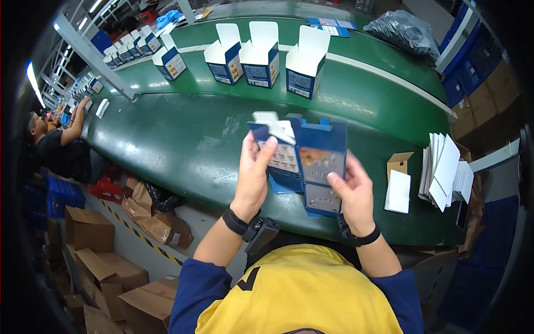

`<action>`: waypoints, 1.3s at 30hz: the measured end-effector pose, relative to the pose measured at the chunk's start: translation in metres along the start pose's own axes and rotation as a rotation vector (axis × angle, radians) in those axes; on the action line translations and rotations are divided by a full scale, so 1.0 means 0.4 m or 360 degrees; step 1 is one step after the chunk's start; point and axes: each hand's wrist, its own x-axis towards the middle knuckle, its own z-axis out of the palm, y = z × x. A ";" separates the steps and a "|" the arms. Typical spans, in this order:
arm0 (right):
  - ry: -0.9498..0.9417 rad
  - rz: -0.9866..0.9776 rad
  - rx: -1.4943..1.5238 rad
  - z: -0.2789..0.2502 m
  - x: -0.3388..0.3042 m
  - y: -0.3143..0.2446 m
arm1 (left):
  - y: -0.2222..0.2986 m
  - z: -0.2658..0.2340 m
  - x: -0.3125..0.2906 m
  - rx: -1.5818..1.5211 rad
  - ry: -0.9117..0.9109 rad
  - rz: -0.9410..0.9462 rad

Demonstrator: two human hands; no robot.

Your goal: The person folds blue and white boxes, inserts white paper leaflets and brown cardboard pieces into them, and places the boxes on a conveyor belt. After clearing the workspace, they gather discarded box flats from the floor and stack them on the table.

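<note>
In front of my chest, above the green work surface, I hold a partly folded blue printed carton [322, 172]. My left hand [253, 172] grips its left side, thumb near the top edge, beside a blurred white flap [273, 127]. At the right side, my right hand [356, 195] is closed on the carton's edge, its thumb pressing the printed face. The carton's inside does not show. Another flat blue piece lies partly hidden beneath it.
Several open blue-and-white cartons [260, 67] stand on the green conveyor [356, 89] ahead. White folded sheets [442, 172] and a small brown box [399, 162] lie at the right. A grey plastic bag [403, 30] sits far right. Another person [61, 139] works at far left, above brown cardboard boxes [111, 267].
</note>
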 end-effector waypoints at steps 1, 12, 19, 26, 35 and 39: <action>-0.0266 0.0016 -0.0237 -0.005 -0.015 -0.001 | 0.004 0.004 0.000 -0.0019 -0.0061 -0.0001; 0.0072 -0.0262 0.0476 0.031 -0.026 -0.060 | 0.023 0.031 -0.071 -0.0379 -0.0903 -0.0379; 0.0303 -0.0388 0.0387 0.014 -0.023 -0.040 | 0.019 0.066 -0.130 0.0809 -0.1448 0.0168; -0.0361 -0.0636 0.0121 -0.058 -0.082 -0.136 | 0.010 0.041 -0.109 0.1036 -0.1032 0.1456; 0.0187 -0.0261 0.0349 -0.003 -0.082 -0.128 | -0.025 0.059 -0.133 0.0833 -0.1174 0.1489; -0.0041 -0.0501 0.0945 0.001 -0.078 -0.125 | 0.000 0.070 -0.144 0.0947 -0.1091 0.1536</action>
